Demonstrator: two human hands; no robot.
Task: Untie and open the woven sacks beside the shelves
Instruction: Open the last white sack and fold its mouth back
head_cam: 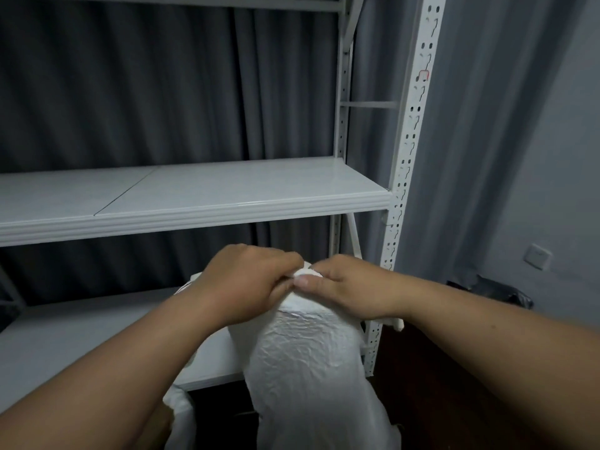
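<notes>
White crinkled woven sack (308, 362) stands just in front of the grey metal shelves (201, 203). My left hand (240, 284) and right hand (350, 290) pinch its bunched neck. Fabric looks soft, slippery; grip at the knot.

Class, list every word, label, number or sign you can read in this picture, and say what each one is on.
None can be read.
White woven sack: dark marks at its left edge, behind the left hand, too hidden to tell.
Shelf upright: a small red mark, no letters.
Wall switch: blank.
</notes>
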